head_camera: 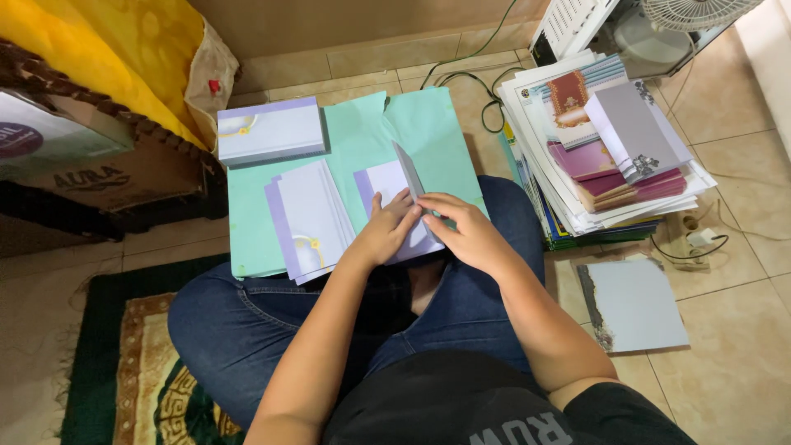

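Observation:
I sit cross-legged on the floor with a lavender card (394, 194) on a green sheet (354, 140) over my knees. My left hand (387, 231) presses flat on the card's lower panel. My right hand (461, 227) holds the card's right flap, which stands up along the fold. A fanned pile of matching lavender cards (306, 218) lies just left of my left hand. A neat stack of the same cards (270, 130) rests at the sheet's far left corner.
A tall pile of printed sheets and maroon cards (601, 148) stands on the tiled floor at right, with one grey card (634, 303) lying near my right knee. A cardboard box (91, 156) and yellow cloth are at left, cables and a fan at back, a rug below left.

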